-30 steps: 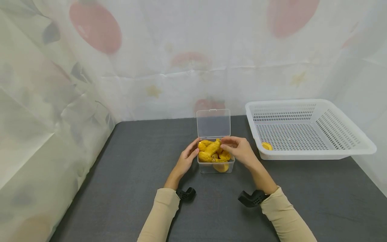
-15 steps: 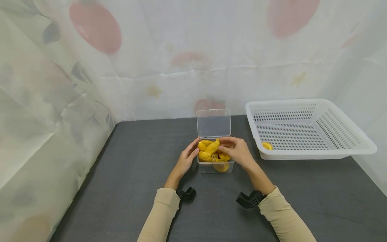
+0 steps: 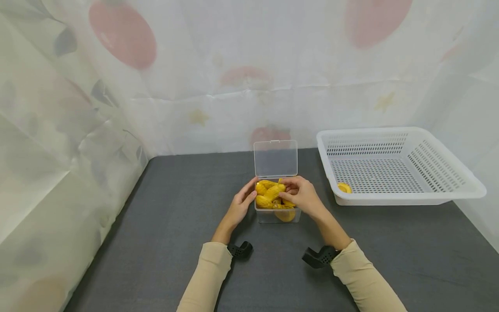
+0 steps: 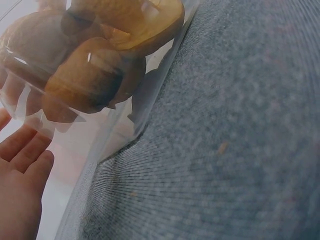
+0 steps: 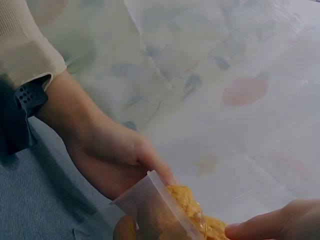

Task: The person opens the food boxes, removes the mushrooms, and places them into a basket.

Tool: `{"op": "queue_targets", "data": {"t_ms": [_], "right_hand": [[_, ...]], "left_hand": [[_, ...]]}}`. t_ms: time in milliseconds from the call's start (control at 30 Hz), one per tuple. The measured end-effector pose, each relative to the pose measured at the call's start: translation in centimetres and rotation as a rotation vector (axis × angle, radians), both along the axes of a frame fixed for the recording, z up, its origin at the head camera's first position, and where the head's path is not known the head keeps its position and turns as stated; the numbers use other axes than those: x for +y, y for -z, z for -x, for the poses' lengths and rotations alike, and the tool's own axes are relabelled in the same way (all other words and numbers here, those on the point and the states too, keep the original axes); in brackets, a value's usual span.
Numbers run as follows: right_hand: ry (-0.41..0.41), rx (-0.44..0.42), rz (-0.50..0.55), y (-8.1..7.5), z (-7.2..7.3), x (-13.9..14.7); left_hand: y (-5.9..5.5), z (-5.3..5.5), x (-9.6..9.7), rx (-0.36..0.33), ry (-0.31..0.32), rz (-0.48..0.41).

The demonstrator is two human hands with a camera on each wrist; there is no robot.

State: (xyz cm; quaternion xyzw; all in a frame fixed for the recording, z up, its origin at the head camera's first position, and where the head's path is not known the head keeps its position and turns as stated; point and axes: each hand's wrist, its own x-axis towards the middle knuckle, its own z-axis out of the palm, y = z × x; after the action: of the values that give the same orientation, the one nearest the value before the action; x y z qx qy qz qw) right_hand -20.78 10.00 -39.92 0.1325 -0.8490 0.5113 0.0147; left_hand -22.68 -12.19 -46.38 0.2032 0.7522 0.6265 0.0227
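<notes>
A small clear plastic box (image 3: 267, 217) with its lid (image 3: 275, 158) raised stands on the dark table, full of glossy yellow, lumpy curved pieces (image 4: 85, 75) whose kind I cannot tell. My left hand (image 3: 237, 209) lies along the box's left side, thumb at the rim, fingers fairly straight against the wall. Over the box's right side reaches my right hand (image 3: 306, 197), its thumb and fingertips pinching the top yellow piece (image 3: 274, 191). That hand hides part of the contents and the right rim. In the right wrist view a fingertip meets a yellow piece (image 5: 216, 228).
A white perforated basket (image 3: 409, 199) stands at the back right of the table, with a yellow ring-like piece (image 3: 345, 187) in its near left corner. Patterned white curtains (image 3: 187, 104) hang behind the table and along its left side.
My right hand has shifted slightly left and inward over the box, and the top yellow piece has turned a little under its fingers. My left hand has stayed in place.
</notes>
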Motion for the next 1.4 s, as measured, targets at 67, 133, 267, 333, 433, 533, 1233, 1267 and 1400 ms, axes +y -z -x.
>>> {"op": "queue_targets", "data": {"t_ms": [67, 133, 267, 333, 433, 533, 1233, 1267, 1400], "right_hand": [[-0.012, 0.005, -0.03, 0.1, 0.1, 0.0], [-0.017, 0.006, -0.039, 0.1, 0.1, 0.0], [-0.011, 0.01, -0.019, 0.1, 0.2, 0.0], [-0.003, 0.011, -0.004, 0.1, 0.2, 0.0], [0.006, 0.016, 0.011, 0.2, 0.1, -0.1], [0.013, 0.01, 0.031, 0.2, 0.1, -0.1], [0.004, -0.132, 0.283, -0.2, 0.4, 1.0], [0.013, -0.14, 0.305, -0.3, 0.4, 1.1], [0.02, -0.146, 0.328, -0.6, 0.5, 1.6]], "left_hand": [[0.0, 0.0, 0.0, 0.0, 0.002, 0.0], [0.0, 0.0, 0.0, 0.0, 0.004, -0.002], [0.1, 0.0, 0.0, 0.008, 0.007, -0.004], [0.2, 0.0, 0.0, -0.002, 0.005, -0.006], [0.2, 0.0, 0.0, -0.017, 0.007, -0.009], [0.2, 0.0, -0.1, -0.022, 0.011, -0.007], [0.1, 0.1, 0.1, 0.005, 0.014, 0.003], [0.1, 0.1, 0.0, 0.004, 0.015, 0.001], [0.1, 0.1, 0.0, 0.002, 0.014, -0.008]]}}
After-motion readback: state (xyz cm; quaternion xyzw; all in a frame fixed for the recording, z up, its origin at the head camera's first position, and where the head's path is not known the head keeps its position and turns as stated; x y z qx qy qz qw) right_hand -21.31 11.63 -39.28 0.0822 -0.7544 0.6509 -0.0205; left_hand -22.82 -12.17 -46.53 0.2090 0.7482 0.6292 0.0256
